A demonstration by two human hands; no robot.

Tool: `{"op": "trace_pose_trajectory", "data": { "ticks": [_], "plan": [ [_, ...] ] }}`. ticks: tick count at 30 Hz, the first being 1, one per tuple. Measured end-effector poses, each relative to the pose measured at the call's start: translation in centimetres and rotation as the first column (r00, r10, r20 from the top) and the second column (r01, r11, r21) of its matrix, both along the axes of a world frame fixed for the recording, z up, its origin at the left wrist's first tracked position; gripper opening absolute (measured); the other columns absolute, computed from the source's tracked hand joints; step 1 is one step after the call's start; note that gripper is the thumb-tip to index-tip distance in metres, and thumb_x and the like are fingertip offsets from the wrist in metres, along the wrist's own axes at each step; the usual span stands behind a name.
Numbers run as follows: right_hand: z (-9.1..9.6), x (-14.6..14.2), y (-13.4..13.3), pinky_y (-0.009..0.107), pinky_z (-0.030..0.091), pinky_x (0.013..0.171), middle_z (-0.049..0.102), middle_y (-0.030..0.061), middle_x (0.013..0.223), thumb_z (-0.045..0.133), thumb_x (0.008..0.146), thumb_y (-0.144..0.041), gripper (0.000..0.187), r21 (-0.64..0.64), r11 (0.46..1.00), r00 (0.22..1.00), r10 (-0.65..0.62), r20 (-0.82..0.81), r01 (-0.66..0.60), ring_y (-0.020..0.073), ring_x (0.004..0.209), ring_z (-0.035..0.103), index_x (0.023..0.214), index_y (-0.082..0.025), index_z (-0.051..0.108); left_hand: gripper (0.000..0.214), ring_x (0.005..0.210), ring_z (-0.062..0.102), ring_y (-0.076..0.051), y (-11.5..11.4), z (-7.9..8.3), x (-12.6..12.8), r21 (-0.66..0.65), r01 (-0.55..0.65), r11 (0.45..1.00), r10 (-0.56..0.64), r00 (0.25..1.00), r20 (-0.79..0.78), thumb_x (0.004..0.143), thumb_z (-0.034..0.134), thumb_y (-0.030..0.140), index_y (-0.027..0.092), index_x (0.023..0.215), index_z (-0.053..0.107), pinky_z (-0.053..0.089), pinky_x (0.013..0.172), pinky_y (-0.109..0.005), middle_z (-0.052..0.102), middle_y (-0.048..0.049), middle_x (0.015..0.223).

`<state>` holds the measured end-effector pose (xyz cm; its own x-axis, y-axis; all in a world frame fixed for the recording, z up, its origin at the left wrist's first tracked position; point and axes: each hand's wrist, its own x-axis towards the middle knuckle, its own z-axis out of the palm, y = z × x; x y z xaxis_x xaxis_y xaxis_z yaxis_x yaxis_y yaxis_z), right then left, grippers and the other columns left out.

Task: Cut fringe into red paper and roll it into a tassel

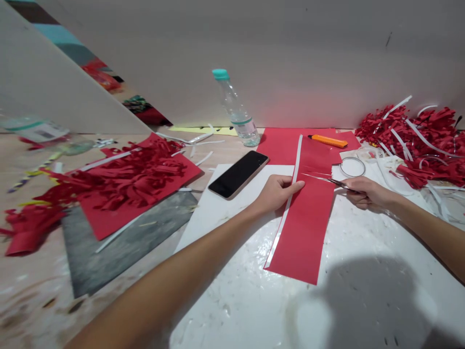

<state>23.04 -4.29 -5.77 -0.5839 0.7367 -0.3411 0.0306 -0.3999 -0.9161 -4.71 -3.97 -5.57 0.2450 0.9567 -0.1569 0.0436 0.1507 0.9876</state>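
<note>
A long red paper strip (303, 220) with a white edge lies on the white board (254, 291) in front of me. My left hand (276, 192) pinches the strip's left edge, thumb on top. My right hand (365, 191) is closed on small scissors (336, 182), whose blades point left into the strip's right edge. A few thin slits show in the strip near the blades.
A black phone (239, 174) lies left of my left hand. Behind stand a plastic bottle (238, 111), an orange cutter (328, 140) on red paper and a tape ring (352, 166). Fringed red paper piles lie at the left (127, 179) and far right (425, 140). A grey mat (119, 247) sits at left.
</note>
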Motion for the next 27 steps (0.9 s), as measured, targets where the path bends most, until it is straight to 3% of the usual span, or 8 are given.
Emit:
{"op": "trace_pose_trajectory", "data": {
  "ticks": [3, 6, 9, 17, 23, 27],
  "plan": [
    [0.0, 0.1, 0.0, 0.020, 0.008, 0.037, 0.020, -0.0116, 0.051, 0.059, 0.088, -0.046, 0.039, -0.002, 1.000, 1.000, 0.009, 0.000, -0.009, 0.0051, 0.044, 0.008, 0.102, -0.010, 0.062, 0.040, 0.059, 0.063, -0.018, -0.1, -0.1, 0.1, -0.036, 0.005, 0.999, -0.003, 0.998, 0.056, 0.062, 0.081, 0.049, 0.011, 0.067, 0.071, 0.051, 0.054, -0.028, 0.070, -0.0069, 0.065],
    [0.0, -0.1, -0.2, 0.020, 0.008, 0.037, 0.021, -0.0111, 0.052, 0.061, 0.087, -0.046, 0.035, 0.016, 1.000, 1.000, 0.016, -0.006, -0.016, 0.0051, 0.044, 0.009, 0.093, -0.012, 0.060, 0.041, 0.060, 0.064, -0.018, -0.1, -0.1, 0.1, -0.035, 0.009, 0.999, -0.007, 0.997, 0.074, 0.062, 0.082, 0.049, 0.010, 0.071, 0.072, 0.052, 0.055, -0.028, 0.071, -0.0077, 0.068],
    [0.2, -0.3, -0.4, 0.020, 0.008, 0.037, 0.021, -0.0110, 0.052, 0.062, 0.087, -0.046, 0.034, 0.035, 0.999, 1.000, 0.021, 0.005, -0.021, 0.0051, 0.044, 0.009, 0.089, -0.012, 0.060, 0.042, 0.059, 0.062, -0.017, -0.1, 0.1, 0.1, 0.018, -0.004, 1.000, 0.004, 1.000, 0.026, 0.061, 0.081, 0.051, 0.010, 0.066, 0.072, 0.050, 0.052, -0.027, 0.070, -0.0078, 0.065],
    [0.5, -0.7, -0.8, 0.022, 0.009, 0.038, 0.022, -0.0105, 0.051, 0.061, 0.088, -0.041, 0.034, 0.079, 0.996, 0.999, 0.038, 0.024, -0.040, 0.0065, 0.045, 0.012, 0.103, -0.011, 0.064, 0.041, 0.053, 0.055, -0.013, 0.0, 0.1, 0.1, 0.111, 0.017, 0.994, -0.003, 0.993, -0.118, 0.068, 0.073, 0.050, 0.011, 0.058, 0.065, 0.043, 0.048, -0.023, 0.062, -0.0038, 0.056],
    [0.7, -0.9, -0.9, 0.023, 0.011, 0.037, 0.027, -0.0092, 0.050, 0.061, 0.088, -0.041, 0.028, 0.124, 0.991, 0.998, 0.054, 0.018, -0.055, 0.0065, 0.043, 0.018, 0.086, -0.012, 0.063, 0.043, 0.052, 0.055, -0.013, -0.3, 0.4, 0.3, 0.087, 0.005, 0.996, 0.004, 0.995, -0.097, 0.065, 0.074, 0.051, 0.012, 0.054, 0.060, 0.042, 0.046, -0.023, 0.059, -0.0023, 0.053],
    [0.9, -1.1, -1.0, 0.023, 0.013, 0.037, 0.028, -0.0088, 0.050, 0.062, 0.088, -0.038, 0.026, 0.145, 0.988, 0.998, 0.052, 0.018, -0.054, 0.0067, 0.042, 0.020, 0.086, -0.013, 0.063, 0.042, 0.052, 0.055, -0.013, -0.3, 0.4, 0.3, 0.061, 0.010, 0.998, -0.004, 0.995, -0.104, 0.065, 0.074, 0.052, 0.011, 0.058, 0.064, 0.043, 0.047, -0.024, 0.060, -0.0028, 0.055]
  ]
}}
